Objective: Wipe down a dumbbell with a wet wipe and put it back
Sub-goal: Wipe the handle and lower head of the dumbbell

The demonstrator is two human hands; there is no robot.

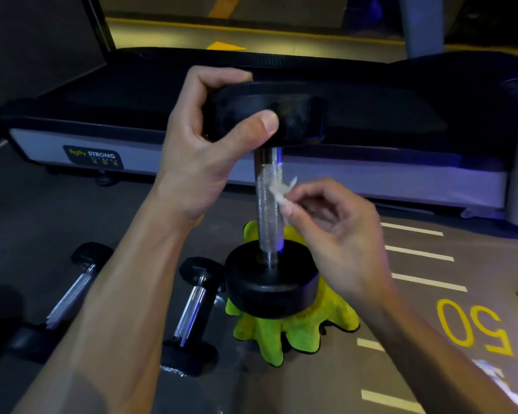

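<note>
— While the dumbbell [269,204] stands upright at centre, where does its lower head sit?
— On a yellow-green cloth [284,330] on the floor [416,318].
— And the hands?
— The left hand [204,138], at 11 o'clock, grips the upper head, thumb on the near rim, fingers curled over the far edge. The right hand [338,231], at 3 o'clock, pinches a small wet wipe [278,189] between thumb and fingertips, against the knurled handle.
— Other items?
— Two smaller dumbbells [192,309] lie at 8 o'clock; a treadmill [102,144] spans 12 o'clock.
</note>
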